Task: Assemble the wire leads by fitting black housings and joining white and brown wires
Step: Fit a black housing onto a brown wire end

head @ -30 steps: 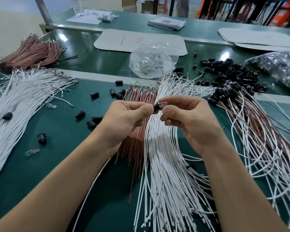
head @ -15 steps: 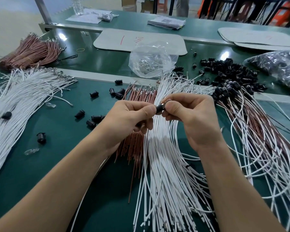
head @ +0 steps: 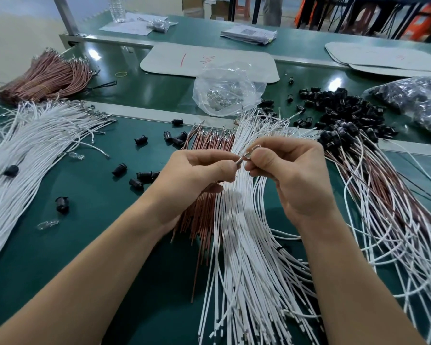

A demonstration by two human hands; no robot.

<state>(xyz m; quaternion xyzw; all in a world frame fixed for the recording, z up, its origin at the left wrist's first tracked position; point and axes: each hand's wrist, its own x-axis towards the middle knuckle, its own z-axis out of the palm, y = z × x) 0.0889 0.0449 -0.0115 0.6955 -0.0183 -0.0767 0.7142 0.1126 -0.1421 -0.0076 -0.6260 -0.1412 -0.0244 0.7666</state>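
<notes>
Step in hand: by my reading, one lead is being made up at the fingertips, a terminal end going into its fitting. I cannot see a housing on it from here.
Left hand [head: 199, 175]: fingers curled, thumb and forefinger pinching the lower end of a small shiny piece [head: 247, 156] at the middle of the frame.
Right hand [head: 294, 178]: curled too, pinching the upper end of the same piece, so the fingertips of the two hands nearly meet.
White wires [head: 237, 245]: a fanned bundle on the green bench [head: 85, 245], directly under the hands.
Brown wires [head: 202, 215]: just left of the white ones, partly under the left hand.
Black housings [head: 346, 113]: heaped at upper right. A few loose ones [head: 144, 175] lie left of centre.
Wired-up leads [head: 383, 195]: piled at right, finished by the look of them.
Next move: likely a firm, straight push to seat the piece. It is tiny, so both pinches need to stay aligned.
</notes>
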